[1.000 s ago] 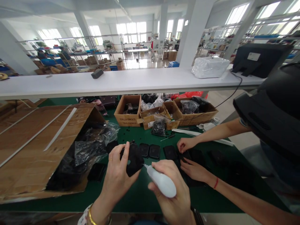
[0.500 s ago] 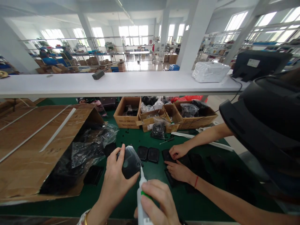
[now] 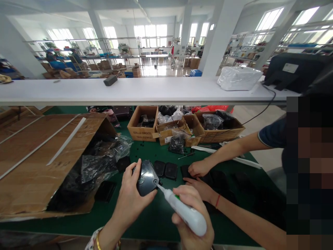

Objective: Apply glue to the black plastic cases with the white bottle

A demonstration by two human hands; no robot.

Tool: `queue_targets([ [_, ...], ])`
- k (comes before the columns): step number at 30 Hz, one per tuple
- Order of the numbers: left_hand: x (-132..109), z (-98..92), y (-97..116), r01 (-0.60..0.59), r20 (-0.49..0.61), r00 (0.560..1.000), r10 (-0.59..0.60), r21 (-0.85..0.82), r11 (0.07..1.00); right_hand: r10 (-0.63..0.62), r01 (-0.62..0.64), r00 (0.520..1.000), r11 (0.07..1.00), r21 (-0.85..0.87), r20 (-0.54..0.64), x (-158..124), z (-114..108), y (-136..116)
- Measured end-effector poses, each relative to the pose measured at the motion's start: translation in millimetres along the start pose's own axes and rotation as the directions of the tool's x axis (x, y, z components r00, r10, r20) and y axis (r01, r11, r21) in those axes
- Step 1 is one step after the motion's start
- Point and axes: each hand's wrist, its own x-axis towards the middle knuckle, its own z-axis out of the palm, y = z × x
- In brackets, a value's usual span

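Cardboard fills the left: a big brown cardboard carton (image 3: pixel 39 156) lies on its side on the green tabletop (image 3: pixel 156 215), with crinkled black plastic bags (image 3: pixel 101 163) spilling from its open mouth. Next over is the left hand (image 3: pixel 131 199), fingers curled and thumb up the near side. It clamps a rounded black plastic housing (image 3: pixel 146 178), tilted just above the tabletop in the middle of the view. Right against it sits the nozzle of a white plastic squeeze bottle (image 3: pixel 186 211), tip touching the housing's right edge. The right hand (image 3: pixel 194 222) is wrapped tight round the bottle's body, fingers pressed together. Just behind the housing, two flat black square parts (image 3: pixel 165 170) lie side by side on the tabletop. Further right, a co-worker's far hand (image 3: pixel 199 168) rests on more dark parts. The co-worker's near hand (image 3: pixel 201 189), a red band at its wrist, lies close beside the bottle. At the back, small open cardboard boxes (image 3: pixel 144 123) sit under a long white shelf (image 3: pixel 130 90).
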Motion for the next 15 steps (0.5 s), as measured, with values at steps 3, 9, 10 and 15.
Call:
queue_targets([
  [3,2,0.0,1,-0.008,-0.004,1.000,0.008,0.004,1.000,-0.010,0.010,0.999,1.000,-0.010,-0.034,0,2,0],
  [9,-2,29.9,-28,-0.026,0.155,0.988,0.023,0.023,0.999,0.404,-0.353,0.874,0.909,0.219,-0.268,4,-16,16],
  [10,-7,43.0,-38,-0.045,0.230,0.973,0.034,0.043,0.998,0.509,-0.421,0.804,0.852,0.311,-0.306,3,-26,19],
  [15,-43,131.1,-73,-0.172,0.592,0.793,0.146,-0.012,0.985,0.796,-0.683,0.493,0.604,0.410,-0.351,-19,-86,50],
])
